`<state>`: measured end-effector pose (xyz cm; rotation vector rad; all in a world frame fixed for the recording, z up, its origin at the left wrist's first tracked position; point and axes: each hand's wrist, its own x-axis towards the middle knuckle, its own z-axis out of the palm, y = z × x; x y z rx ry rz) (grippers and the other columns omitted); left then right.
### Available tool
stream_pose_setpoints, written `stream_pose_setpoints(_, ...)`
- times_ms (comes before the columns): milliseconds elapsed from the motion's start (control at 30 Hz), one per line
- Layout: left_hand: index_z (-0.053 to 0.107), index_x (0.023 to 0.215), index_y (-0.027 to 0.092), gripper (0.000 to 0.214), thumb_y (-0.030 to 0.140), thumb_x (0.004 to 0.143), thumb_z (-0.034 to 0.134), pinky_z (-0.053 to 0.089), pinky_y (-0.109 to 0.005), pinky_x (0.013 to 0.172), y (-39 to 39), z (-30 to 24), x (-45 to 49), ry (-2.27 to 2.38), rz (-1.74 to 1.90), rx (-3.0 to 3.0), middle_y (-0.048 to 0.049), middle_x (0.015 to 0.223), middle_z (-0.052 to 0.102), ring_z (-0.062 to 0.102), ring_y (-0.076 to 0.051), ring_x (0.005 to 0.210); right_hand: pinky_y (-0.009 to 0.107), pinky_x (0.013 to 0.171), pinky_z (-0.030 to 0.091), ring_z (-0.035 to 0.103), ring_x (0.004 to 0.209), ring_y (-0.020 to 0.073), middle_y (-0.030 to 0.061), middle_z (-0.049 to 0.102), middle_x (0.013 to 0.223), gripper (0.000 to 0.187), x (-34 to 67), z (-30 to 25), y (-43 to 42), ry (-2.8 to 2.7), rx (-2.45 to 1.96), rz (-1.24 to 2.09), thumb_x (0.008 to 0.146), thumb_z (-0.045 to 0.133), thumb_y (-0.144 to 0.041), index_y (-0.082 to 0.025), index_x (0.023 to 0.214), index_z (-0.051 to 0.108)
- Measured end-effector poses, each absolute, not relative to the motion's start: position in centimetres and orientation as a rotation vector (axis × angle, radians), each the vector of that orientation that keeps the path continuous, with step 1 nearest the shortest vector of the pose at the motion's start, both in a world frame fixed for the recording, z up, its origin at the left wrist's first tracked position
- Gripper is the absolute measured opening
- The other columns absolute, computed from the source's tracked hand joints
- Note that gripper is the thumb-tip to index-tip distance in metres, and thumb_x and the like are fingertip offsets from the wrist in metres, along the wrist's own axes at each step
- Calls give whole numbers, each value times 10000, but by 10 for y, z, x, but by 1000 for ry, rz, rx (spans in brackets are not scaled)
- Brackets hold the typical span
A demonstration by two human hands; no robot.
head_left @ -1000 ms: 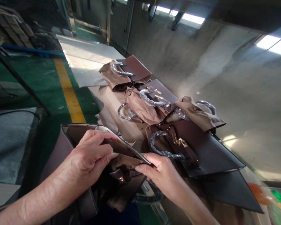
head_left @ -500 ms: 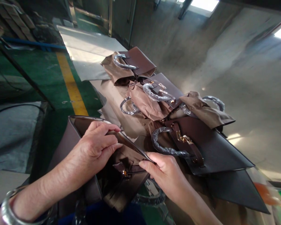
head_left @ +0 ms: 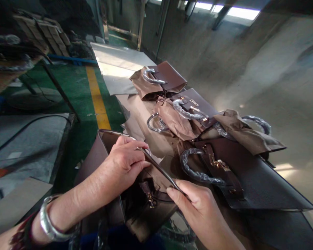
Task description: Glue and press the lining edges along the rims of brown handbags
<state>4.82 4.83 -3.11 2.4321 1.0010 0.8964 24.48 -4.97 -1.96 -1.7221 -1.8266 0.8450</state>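
Note:
A dark brown handbag [head_left: 90, 163] stands open in front of me, its tan lining and a zip pull with gold hardware [head_left: 150, 199] showing inside. My left hand [head_left: 127, 156] pinches the top edge of the bag's far panel, fingers over the rim and thumb on the inner side. Further along the same edge, my right hand [head_left: 195, 199] grips the rim between thumb and fingers. The bag's underside and much of its near wall are hidden by my forearm. A silver bangle circles my left wrist.
Beyond lie a dark handbag [head_left: 271, 184] with a plastic-wrapped handle, a brown one with a gold clasp [head_left: 205, 99], and another brown bag [head_left: 172, 74] farther back. Brown paper [head_left: 138, 107] covers the surface beneath. A yellow line [head_left: 99, 100] crosses the green floor at left.
The view has swung left, so everything sits further right and slightly lower in the picture. Both hands keep their hold on the bag's edge, with little visible shift along it.

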Motion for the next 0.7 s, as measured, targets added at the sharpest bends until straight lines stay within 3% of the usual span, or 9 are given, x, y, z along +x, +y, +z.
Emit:
stream_pose_setpoints(367,635,568,167,221,137,784,600,428,-399,853,41,-25,40,1033,927,2354,-35,1007,686,510,-226,945,177,614,424,549,640,119,17,610,725,246,245,-21,-56,-1868,-1677,820,915,457,-293,-180,762,613)
stream_pose_setpoints(533,619,538,172,215,111,742,646,425,-385,847,39,-26,41,1102,946,2302,-7,1004,692,507,-221,947,171,663,442,598,737,128,36,649,841,215,246,-23,-57,-1868,-1628,886,922,450,-283,-181,945,638)
stream_pose_setpoints(700,639,551,166,204,131,752,636,439,-391,832,41,-24,41,1080,881,2343,-29,977,704,530,-226,926,186,619,425,545,635,118,16,606,728,208,244,-21,-58,-1887,-1636,809,910,466,-259,-179,804,626)
